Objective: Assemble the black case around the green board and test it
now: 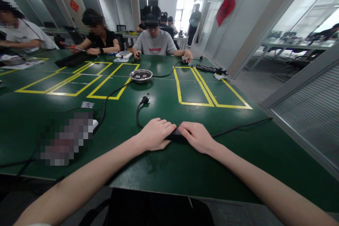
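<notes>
A black power adapter (177,135) lies on the green table (164,169) near its front edge. My left hand (156,134) rests over its left end, with the fingers close together and curled on it. On its right end lies my right hand (195,136), closed round it in the same way. A black cable with a plug (144,100) curves out from behind my left hand. Another thin black cable (241,126) runs from beside my right hand to the table's right edge. Most of the adapter is hidden under both hands.
A metal bowl (141,75) with small parts stands mid-table, a cable beside it. Yellow tape (196,104) marks rectangles. A blurred object (67,139) lies at the left. A black tripod-like item (210,69) lies at the far right. Several people sit across the table.
</notes>
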A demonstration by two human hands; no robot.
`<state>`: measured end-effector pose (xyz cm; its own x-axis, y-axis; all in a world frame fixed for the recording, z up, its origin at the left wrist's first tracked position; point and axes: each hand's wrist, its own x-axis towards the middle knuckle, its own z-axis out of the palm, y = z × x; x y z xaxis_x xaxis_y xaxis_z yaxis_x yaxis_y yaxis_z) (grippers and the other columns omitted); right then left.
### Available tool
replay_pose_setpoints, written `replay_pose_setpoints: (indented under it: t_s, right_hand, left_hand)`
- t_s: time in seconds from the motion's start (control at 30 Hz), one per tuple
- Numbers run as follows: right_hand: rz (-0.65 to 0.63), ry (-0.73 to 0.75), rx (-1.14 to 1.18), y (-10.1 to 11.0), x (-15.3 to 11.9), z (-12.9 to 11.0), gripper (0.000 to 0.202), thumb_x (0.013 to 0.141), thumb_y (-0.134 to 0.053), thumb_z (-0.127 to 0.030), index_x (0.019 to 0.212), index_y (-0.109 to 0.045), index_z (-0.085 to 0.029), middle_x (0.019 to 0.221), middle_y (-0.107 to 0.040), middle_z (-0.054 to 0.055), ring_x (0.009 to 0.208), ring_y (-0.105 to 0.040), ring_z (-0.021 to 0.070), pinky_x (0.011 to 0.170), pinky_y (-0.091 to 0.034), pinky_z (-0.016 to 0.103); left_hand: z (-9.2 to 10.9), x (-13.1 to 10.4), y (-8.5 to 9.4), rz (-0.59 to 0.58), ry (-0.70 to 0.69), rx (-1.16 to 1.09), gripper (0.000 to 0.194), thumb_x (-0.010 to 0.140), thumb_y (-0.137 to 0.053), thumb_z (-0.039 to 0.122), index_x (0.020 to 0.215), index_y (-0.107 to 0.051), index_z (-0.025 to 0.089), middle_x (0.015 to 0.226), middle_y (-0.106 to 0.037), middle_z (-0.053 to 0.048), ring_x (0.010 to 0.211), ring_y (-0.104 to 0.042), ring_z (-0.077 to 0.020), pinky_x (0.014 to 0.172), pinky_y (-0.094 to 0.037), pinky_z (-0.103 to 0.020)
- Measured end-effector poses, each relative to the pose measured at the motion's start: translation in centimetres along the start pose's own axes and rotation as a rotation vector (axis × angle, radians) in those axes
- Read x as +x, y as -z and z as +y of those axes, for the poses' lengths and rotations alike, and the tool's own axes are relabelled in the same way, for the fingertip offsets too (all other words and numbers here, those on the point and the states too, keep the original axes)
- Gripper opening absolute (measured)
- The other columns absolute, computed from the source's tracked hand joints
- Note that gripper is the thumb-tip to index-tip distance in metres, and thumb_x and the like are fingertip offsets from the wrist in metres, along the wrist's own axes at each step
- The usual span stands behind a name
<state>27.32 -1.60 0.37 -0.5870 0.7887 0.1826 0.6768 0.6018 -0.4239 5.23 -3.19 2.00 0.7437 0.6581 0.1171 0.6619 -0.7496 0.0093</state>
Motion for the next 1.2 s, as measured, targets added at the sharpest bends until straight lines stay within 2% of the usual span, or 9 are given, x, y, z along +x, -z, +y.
replay_pose_setpoints:
  t_s: [0.1, 0.2, 0.3, 0.43, 0.73, 0.87, 1.0, 1.1, 1.2]
  right_hand:
    - [0.050, 0.254, -0.100, 0.4, -0.2, 0.1, 0.041, 0.099, -0.056, -0.055, 0.115, -0.065, -0.018, 0.100, -0.071, 0.009, 0.083, -0.068, 0.0227, 0.072, -0.046, 0.031]
    - [0.033, 0.366, -0.212, 0.5, -0.3, 0.5, 0.031, 0.103, -0.052, -0.043, 0.117, -0.063, -0.018, 0.099, -0.072, 0.010, 0.082, -0.069, 0.0220, 0.072, -0.046, 0.032]
    - [0.021, 0.331, -0.258, 0.3, -0.3, 0.8, 0.029, 0.105, -0.050, -0.043, 0.104, -0.064, -0.018, 0.089, -0.073, 0.008, 0.075, -0.067, 0.0213, 0.068, -0.042, 0.031]
    - [0.011, 0.271, -0.294, 0.1, -0.5, 0.9, 0.039, 0.104, -0.048, -0.051, 0.084, -0.061, -0.019, 0.073, -0.069, 0.006, 0.063, -0.060, 0.0187, 0.063, -0.033, 0.030]
    - [0.068, 0.409, -0.333, 0.0, -0.5, 1.0, 0.055, 0.106, -0.043, -0.056, 0.071, -0.061, -0.018, 0.062, -0.065, 0.005, 0.055, -0.054, 0.0158, 0.061, -0.029, 0.031]
    - [0.103, 0.351, -0.368, -0.3, -0.6, 0.8, 0.058, 0.106, -0.041, -0.056, 0.067, -0.063, -0.018, 0.061, -0.067, 0.007, 0.054, -0.056, 0.0161, 0.061, -0.030, 0.031]
    - [0.098, 0.307, -0.356, -0.5, -0.3, 0.1, 0.058, 0.106, -0.041, -0.056, 0.067, -0.064, -0.018, 0.060, -0.068, 0.008, 0.054, -0.059, 0.0177, 0.060, -0.032, 0.032]
    - [0.020, 0.311, -0.271, -0.2, -0.2, -0.4, 0.054, 0.102, -0.048, -0.061, 0.073, -0.065, -0.019, 0.066, -0.071, 0.008, 0.058, -0.063, 0.0195, 0.060, -0.036, 0.031]
    - [-0.006, 0.301, -0.174, 0.1, -0.2, -0.6, 0.044, 0.102, -0.051, -0.055, 0.081, -0.066, -0.019, 0.075, -0.074, 0.007, 0.064, -0.066, 0.0197, 0.062, -0.039, 0.030]
  left_hand:
    - [-0.6, -0.1, -0.2, 0.023, 0.036, -0.095, 0.026, 0.093, -0.065, 0.033, 0.113, -0.065, 0.016, 0.100, -0.075, -0.008, 0.092, -0.072, -0.0252, 0.080, -0.052, -0.036]
    - [-1.3, -0.3, -0.4, 0.091, 0.020, -0.123, 0.031, 0.096, -0.064, 0.041, 0.113, -0.066, 0.016, 0.096, -0.075, -0.007, 0.088, -0.071, -0.0245, 0.077, -0.052, -0.035]
    - [-1.5, -0.3, -0.5, 0.159, -0.023, -0.085, 0.038, 0.097, -0.062, 0.052, 0.109, -0.067, 0.016, 0.092, -0.073, -0.007, 0.086, -0.070, -0.0242, 0.074, -0.050, -0.034]
    - [-1.3, -0.1, -0.7, 0.158, -0.076, -0.019, 0.045, 0.100, -0.056, 0.060, 0.094, -0.063, 0.016, 0.084, -0.070, -0.006, 0.078, -0.068, -0.0219, 0.070, -0.047, -0.032]
    - [-0.2, 0.0, -0.5, 0.148, -0.117, 0.027, 0.049, 0.093, -0.063, 0.066, 0.090, -0.059, 0.018, 0.081, -0.068, -0.003, 0.075, -0.067, -0.0209, 0.066, -0.043, -0.032]
    - [1.1, 1.0, -1.4, 0.196, -0.075, 0.045, 0.066, 0.085, -0.057, 0.083, 0.093, -0.060, 0.017, 0.084, -0.069, -0.006, 0.078, -0.068, -0.0236, 0.066, -0.043, -0.033]
    - [1.5, 1.8, -2.4, 0.207, -0.024, 0.051, 0.066, 0.093, -0.044, 0.080, 0.086, -0.058, 0.017, 0.076, -0.067, -0.007, 0.074, -0.068, -0.0240, 0.067, -0.043, -0.034]
    - [1.2, 1.7, -2.6, 0.209, -0.044, 0.036, 0.063, 0.095, -0.046, 0.078, 0.087, -0.058, 0.017, 0.076, -0.067, -0.007, 0.074, -0.068, -0.0238, 0.068, -0.044, -0.034]
    - [0.7, 1.4, -2.5, 0.219, -0.041, 0.043, 0.061, 0.095, -0.046, 0.077, 0.088, -0.058, 0.017, 0.076, -0.067, -0.007, 0.074, -0.068, -0.0234, 0.068, -0.043, -0.034]
